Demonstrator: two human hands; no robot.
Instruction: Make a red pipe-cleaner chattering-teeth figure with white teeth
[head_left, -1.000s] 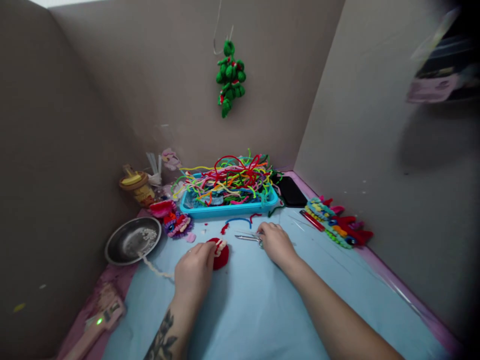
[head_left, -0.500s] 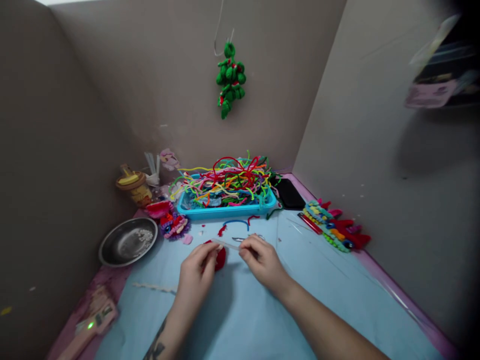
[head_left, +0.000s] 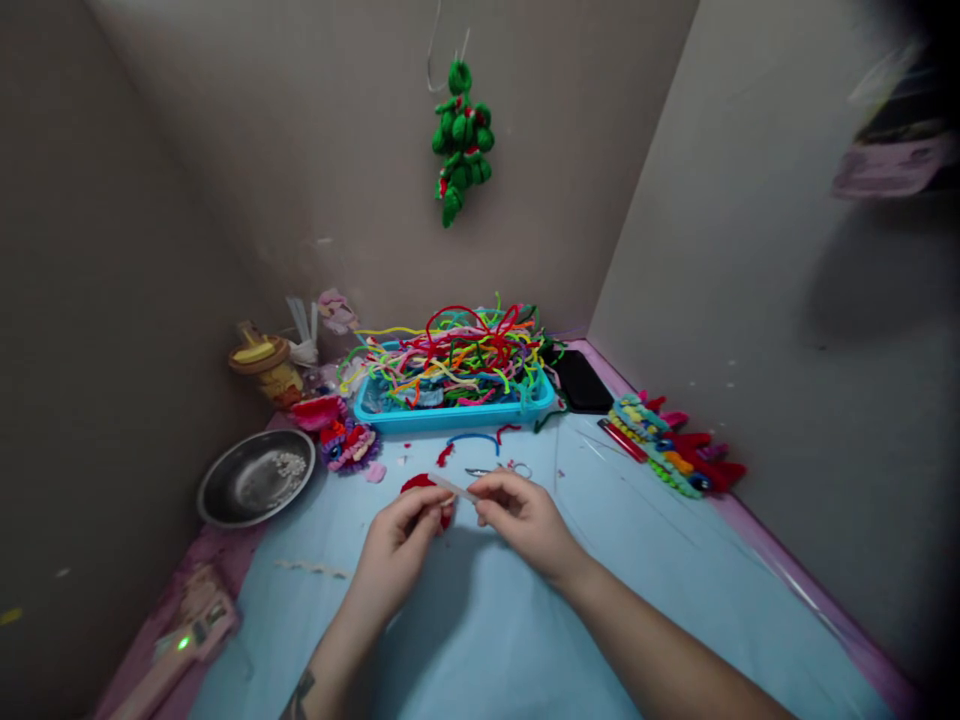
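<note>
My left hand point(head_left: 401, 545) and my right hand point(head_left: 521, 520) meet above the light blue table cover point(head_left: 480, 640). Both pinch the ends of a short white fuzzy strip point(head_left: 454, 488) stretched between them. Just behind my left fingers lies a small red plush piece point(head_left: 420, 485). Small scissors point(head_left: 491, 470) rest on the cover a little beyond my right hand.
A blue tray point(head_left: 457, 412) heaped with coloured pipe cleaners stands at the back. A steel bowl point(head_left: 255, 478) sits at the left, a glue gun point(head_left: 172, 655) near the front left, finished colourful pieces point(head_left: 675, 455) at the right. A green ornament point(head_left: 459, 135) hangs on the cardboard wall.
My right hand left the scissors and came to the left hand. Both hands lifted off the red piece and now hold the white strip between them.
</note>
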